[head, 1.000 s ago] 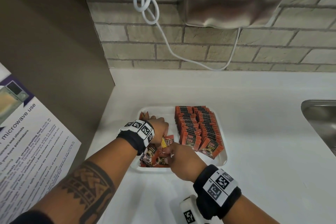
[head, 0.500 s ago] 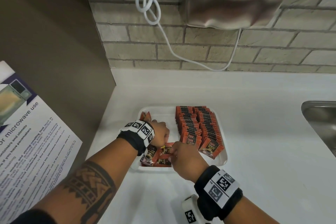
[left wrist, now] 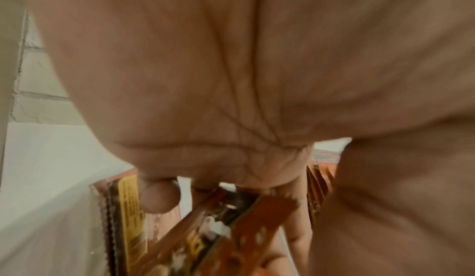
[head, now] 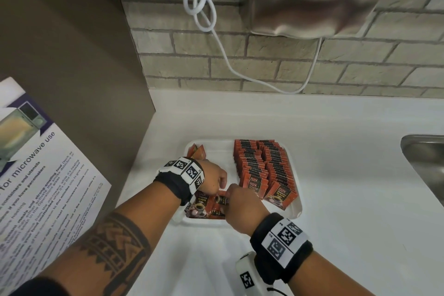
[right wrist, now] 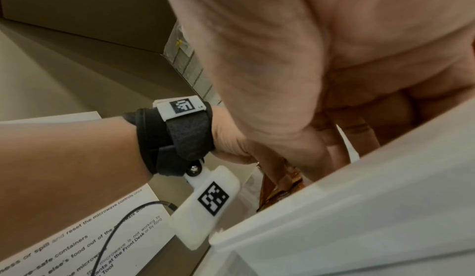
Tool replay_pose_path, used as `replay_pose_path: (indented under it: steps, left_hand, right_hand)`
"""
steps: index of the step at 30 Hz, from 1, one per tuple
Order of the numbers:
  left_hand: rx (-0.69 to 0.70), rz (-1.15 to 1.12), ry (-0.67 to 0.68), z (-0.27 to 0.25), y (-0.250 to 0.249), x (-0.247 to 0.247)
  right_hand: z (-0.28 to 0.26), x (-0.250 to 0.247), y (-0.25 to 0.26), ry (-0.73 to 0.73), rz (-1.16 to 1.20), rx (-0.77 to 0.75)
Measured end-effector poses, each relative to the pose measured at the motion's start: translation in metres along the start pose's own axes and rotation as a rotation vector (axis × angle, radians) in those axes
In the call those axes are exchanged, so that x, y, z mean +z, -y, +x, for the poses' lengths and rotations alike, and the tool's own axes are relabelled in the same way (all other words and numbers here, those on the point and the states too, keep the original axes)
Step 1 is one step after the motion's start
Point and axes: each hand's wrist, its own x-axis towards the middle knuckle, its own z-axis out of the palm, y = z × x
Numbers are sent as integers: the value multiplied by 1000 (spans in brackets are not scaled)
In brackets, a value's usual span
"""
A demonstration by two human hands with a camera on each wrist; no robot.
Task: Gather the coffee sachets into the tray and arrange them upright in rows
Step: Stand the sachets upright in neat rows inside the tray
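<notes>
Much of your work is hidden from the head camera: your left hand (head: 212, 179) and right hand (head: 242, 209) meet over the near-left part of the white tray (head: 296, 211) and cover most of the loose sachets (head: 204, 204) lying there. Your left wrist view is blurred and mostly palm, though it does show your fingertips (left wrist: 158, 198) curled down onto a tilted sachet (left wrist: 221, 225), so that hand seems to be grasping it. Your right wrist view shows curled fingers reaching over the tray rim (right wrist: 359, 199) onto a sachet edge, apparently pinching it; the grip itself is too hidden to be sure.

Compared with a second ago, the yellow-backed sachet that stood up between your hands no longer shows from above, and your hands have drawn closer together.

The sachets are orange-red with black bands, a coffee cup picture and "D2X BLACK" lettering. Two neat rows of upright sachets (head: 262, 168) fill the right half of the tray, leaning slightly towards you. A couple more sachets (head: 198, 151) rest in the far-left corner. The tray sits on a white counter (head: 348, 175).
</notes>
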Motion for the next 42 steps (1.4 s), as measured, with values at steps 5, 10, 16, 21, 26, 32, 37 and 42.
replay_pose_path:
  steps: [5, 10, 16, 21, 26, 32, 37, 42]
  left_hand:
    - [-15, 84, 48, -4, -2, -1]
    - [2, 99, 68, -6, -2, -1]
    - [-8, 155, 85, -6, -4, -5]
    - [-9, 156, 72, -6, -2, -6]
    - [-23, 91, 43, -8, 1, -6]
    - [-29, 55, 36, -9, 5, -9]
    - [-67, 35, 15, -10, 10, -10]
    - [-92, 41, 4, -10, 12, -7]
  right_hand:
    - [0, -2, -1, 16, 11, 3]
    - [-1, -1, 0, -17, 28, 8]
    - [1, 0, 5, 69, -11, -37]
    - [7, -2, 7, 108, 89, -10]
    - [18, 5, 9, 96, 175, 29]
    - [21, 10, 16, 87, 236, 50]
    - [23, 6, 16, 70, 289, 79]
    - [18, -1, 16, 20, 377, 66]
